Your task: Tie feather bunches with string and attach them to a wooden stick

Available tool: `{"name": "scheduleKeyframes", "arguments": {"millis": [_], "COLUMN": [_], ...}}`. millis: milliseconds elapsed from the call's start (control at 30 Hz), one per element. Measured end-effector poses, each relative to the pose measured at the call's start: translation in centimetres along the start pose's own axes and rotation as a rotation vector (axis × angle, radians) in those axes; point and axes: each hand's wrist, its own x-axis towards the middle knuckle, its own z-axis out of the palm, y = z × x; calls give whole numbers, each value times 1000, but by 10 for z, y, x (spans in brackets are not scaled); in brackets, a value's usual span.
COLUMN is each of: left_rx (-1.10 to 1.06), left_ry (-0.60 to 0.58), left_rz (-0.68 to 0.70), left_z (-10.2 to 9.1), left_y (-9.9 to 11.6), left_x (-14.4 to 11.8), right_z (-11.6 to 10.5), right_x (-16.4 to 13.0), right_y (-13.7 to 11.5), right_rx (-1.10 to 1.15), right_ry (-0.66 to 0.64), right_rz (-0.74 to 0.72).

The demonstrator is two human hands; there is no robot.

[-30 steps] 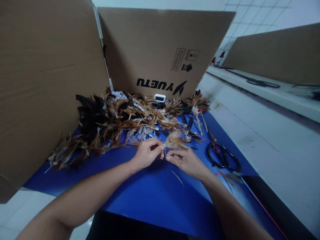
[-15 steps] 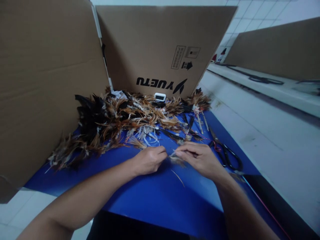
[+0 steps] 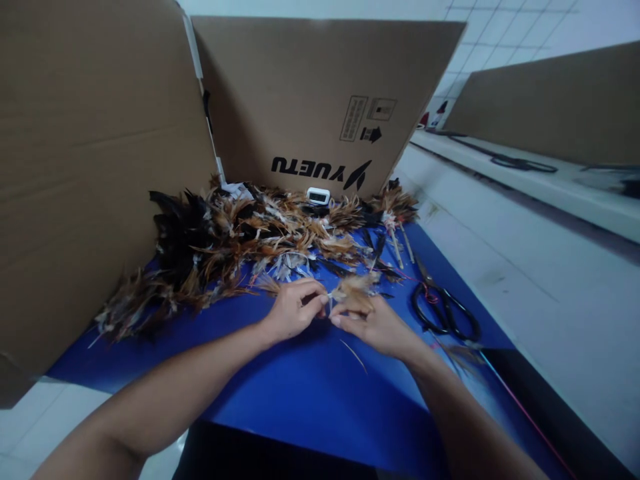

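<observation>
My left hand (image 3: pixel 297 310) is closed, thumb and forefinger pinching the pale quill end of a small brown feather bunch (image 3: pixel 356 292). The feathers fan out to the right, over the back of my right hand (image 3: pixel 377 325). With its fingertips pinched together just below the quill end, that hand meets a short white strand (image 3: pixel 330 305) running down from it. Whether the strand is thread or quill I cannot make out. Both hands are a little above the blue tabletop (image 3: pixel 300 407). A single thin feather (image 3: pixel 353 355) lies on the table below them.
A heap of brown and black feathers (image 3: pixel 280 227) spreads along the back. Black-handled scissors (image 3: pixel 445 310) with red thread lie at the right. A small white digital display (image 3: pixel 319 196) stands before a cardboard panel (image 3: pixel 320 87); another cardboard panel (image 3: pixel 100 167) rises at left.
The feather bunch has swung up from below my fingers to above my right hand. My right hand has moved left, closer to the left hand.
</observation>
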Motion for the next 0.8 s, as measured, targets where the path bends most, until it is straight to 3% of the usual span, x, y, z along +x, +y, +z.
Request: {"name": "scheduleKeyframes", "arguments": {"millis": [100, 233, 333, 467, 567, 700, 800], "left_rx": [199, 477, 558, 264, -29, -289, -407], "left_ry": [-18, -212, -335, -361, -258, -145, -102], "left_rz": [57, 184, 280, 306, 165, -75, -168], "left_z": [2, 3, 2, 0, 0, 2, 4], "left_y": [-7, -11, -9, -2, 3, 3, 0], "left_x": [-2, -7, -8, -6, -4, -3, -3], "right_z": [1, -6, -13, -19, -19, -14, -9], "right_x": [-5, -8, -8, -4, 0, 4, 7], "right_y": [-6, -18, -17, -7, -4, -10, -12], "right_rx": [-168, -214, -189, -99, 23, 150, 172], "right_ry": [-38, 14, 74, 151, 152, 119, 128], "right_rz": [-23, -120, -102, 11, 64, -55, -107]}}
